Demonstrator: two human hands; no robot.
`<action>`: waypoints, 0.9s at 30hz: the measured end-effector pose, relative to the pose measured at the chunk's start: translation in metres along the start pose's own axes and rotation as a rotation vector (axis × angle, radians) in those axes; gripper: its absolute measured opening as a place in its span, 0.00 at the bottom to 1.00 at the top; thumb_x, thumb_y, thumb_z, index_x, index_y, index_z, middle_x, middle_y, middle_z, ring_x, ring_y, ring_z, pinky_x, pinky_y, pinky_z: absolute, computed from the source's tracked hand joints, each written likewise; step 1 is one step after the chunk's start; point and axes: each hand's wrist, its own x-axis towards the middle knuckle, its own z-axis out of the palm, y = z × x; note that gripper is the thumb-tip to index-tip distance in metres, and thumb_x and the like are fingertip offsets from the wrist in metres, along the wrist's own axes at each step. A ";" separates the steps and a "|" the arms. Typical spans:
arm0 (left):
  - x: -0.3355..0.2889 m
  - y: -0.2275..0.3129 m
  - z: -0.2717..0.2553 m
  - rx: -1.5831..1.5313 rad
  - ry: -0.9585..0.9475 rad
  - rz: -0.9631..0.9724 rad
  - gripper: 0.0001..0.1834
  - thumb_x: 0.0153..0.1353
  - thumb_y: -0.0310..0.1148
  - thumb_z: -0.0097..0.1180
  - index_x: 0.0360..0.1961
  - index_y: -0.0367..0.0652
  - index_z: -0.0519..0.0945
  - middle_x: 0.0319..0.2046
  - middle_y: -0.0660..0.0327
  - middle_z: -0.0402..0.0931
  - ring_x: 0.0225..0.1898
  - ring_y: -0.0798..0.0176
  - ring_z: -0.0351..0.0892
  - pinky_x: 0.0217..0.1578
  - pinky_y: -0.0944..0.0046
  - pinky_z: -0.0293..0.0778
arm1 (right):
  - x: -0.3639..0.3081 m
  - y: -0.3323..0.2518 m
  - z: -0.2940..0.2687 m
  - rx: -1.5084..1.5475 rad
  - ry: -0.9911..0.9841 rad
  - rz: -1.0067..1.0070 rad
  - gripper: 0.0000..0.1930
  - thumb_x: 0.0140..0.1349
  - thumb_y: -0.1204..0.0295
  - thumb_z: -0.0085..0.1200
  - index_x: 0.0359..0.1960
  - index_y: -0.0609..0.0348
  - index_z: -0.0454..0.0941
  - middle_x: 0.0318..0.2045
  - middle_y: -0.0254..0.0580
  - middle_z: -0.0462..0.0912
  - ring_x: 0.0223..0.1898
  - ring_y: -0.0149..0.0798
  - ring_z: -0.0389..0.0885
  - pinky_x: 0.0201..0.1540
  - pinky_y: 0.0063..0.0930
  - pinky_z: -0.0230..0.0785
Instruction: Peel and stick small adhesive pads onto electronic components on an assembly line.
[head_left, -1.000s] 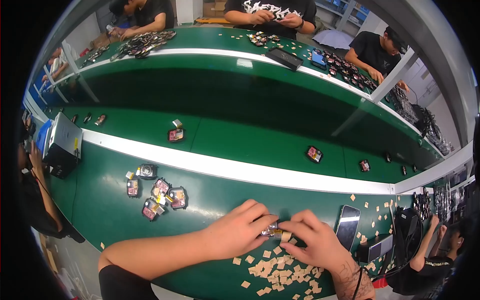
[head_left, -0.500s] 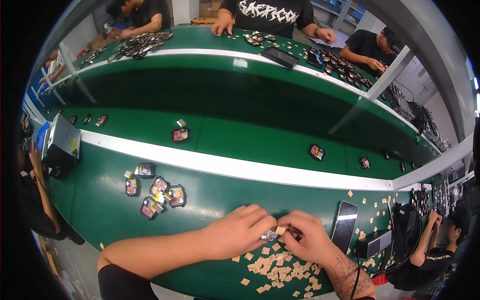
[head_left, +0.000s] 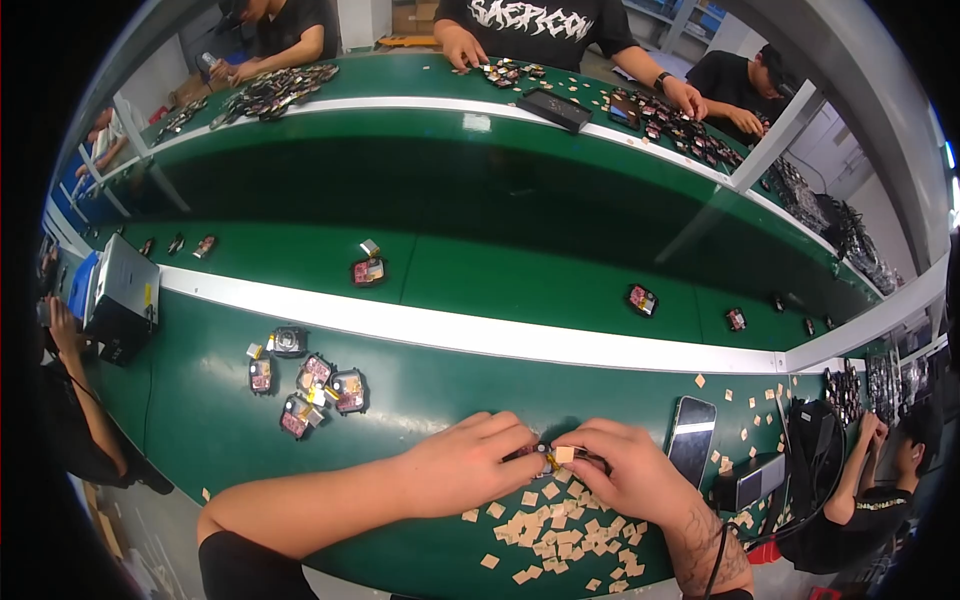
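Right hand (head_left: 622,465), tan square (head_left: 565,454), white-lettered shirt (head_left: 545,48) opposite

Smooth green worktop (head_left: 200,420) with a soft sheen, crossed by a smooth, painted-looking white rail (head_left: 480,333). Matt, paper-like beige squares (head_left: 560,535) lie near a phone (head_left: 692,440) with a glossy, glass-like screen. Small modules (head_left: 349,391) have black, plastic-looking shells; the wearer's black sleeve (head_left: 255,565) is matt cloth.

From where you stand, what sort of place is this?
Probably a small-electronics assembly workshop. Open-cased devices sit clustered on a green workbench, loose beige squares lie heaped near the right hand, and several people work along the far bench.
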 end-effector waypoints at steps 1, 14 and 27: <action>0.000 0.000 0.000 -0.002 0.015 0.000 0.12 0.67 0.33 0.62 0.48 0.41 0.82 0.45 0.59 0.77 0.52 0.55 0.78 0.54 0.54 0.78 | 0.000 -0.002 0.001 -0.041 0.007 -0.012 0.12 0.67 0.81 0.64 0.52 0.63 0.85 0.39 0.45 0.86 0.36 0.40 0.87 0.38 0.31 0.78; -0.001 0.003 -0.003 0.215 -0.039 0.066 0.10 0.62 0.35 0.68 0.42 0.44 0.84 0.50 0.57 0.80 0.53 0.54 0.81 0.51 0.55 0.80 | -0.006 -0.007 0.021 -0.110 0.116 -0.013 0.11 0.70 0.76 0.63 0.52 0.60 0.83 0.39 0.45 0.84 0.35 0.53 0.88 0.38 0.40 0.82; -0.001 -0.001 -0.001 0.089 0.019 0.054 0.15 0.63 0.31 0.59 0.51 0.39 0.80 0.45 0.59 0.76 0.50 0.57 0.78 0.50 0.57 0.77 | -0.005 -0.009 0.029 0.005 0.149 0.055 0.14 0.69 0.80 0.64 0.54 0.62 0.84 0.41 0.45 0.86 0.33 0.45 0.87 0.37 0.34 0.81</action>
